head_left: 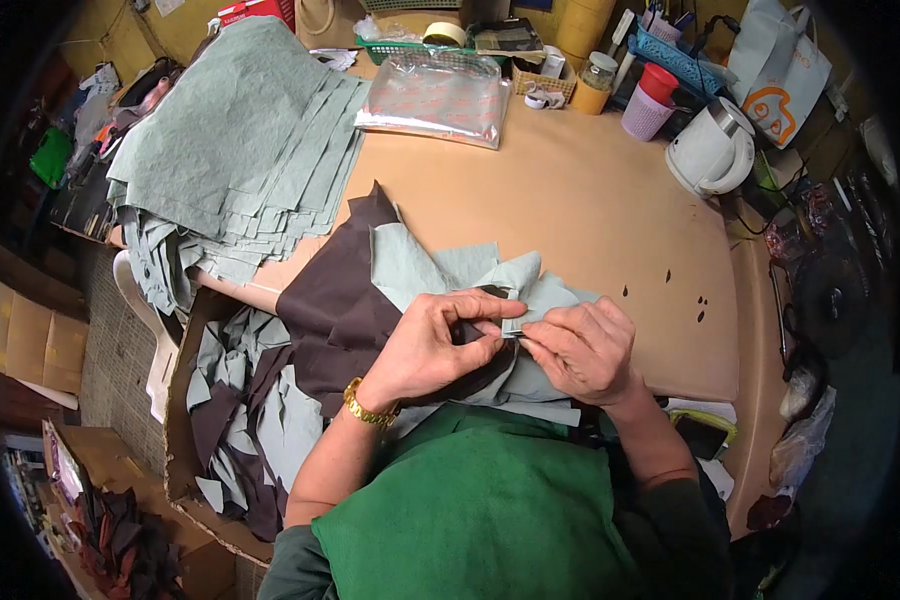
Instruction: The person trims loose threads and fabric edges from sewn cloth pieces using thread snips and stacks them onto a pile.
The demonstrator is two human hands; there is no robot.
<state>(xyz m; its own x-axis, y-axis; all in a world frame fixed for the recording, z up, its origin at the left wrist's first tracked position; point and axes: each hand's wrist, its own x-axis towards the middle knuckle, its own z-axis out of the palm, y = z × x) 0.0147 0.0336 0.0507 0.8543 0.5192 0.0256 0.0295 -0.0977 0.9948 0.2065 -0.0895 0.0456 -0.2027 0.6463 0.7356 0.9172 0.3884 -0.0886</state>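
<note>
My left hand (pixel 432 345), with a gold bracelet (pixel 368 402) at its wrist, pinches a folded edge of pale grey-green fabric (pixel 515 312) between thumb and fingers. Close against it, my right hand (pixel 585 348) is closed with thumb and fingertips at the same edge. A small dark bit shows between the two hands, too small to name. Dark brown fabric (pixel 335 290) lies under and left of my left hand, joined or overlapped with the pale cloth; which of the two I cannot tell.
A tall stack of pale fabric pieces (pixel 220 130) covers the table's (pixel 570 190) back left. Below it stands a cardboard box (pixel 182 400) of scraps. Clear plastic packs (pixel 435 95), a jar (pixel 594 84), a pink cup (pixel 648 112) and a white kettle (pixel 705 155) line the back.
</note>
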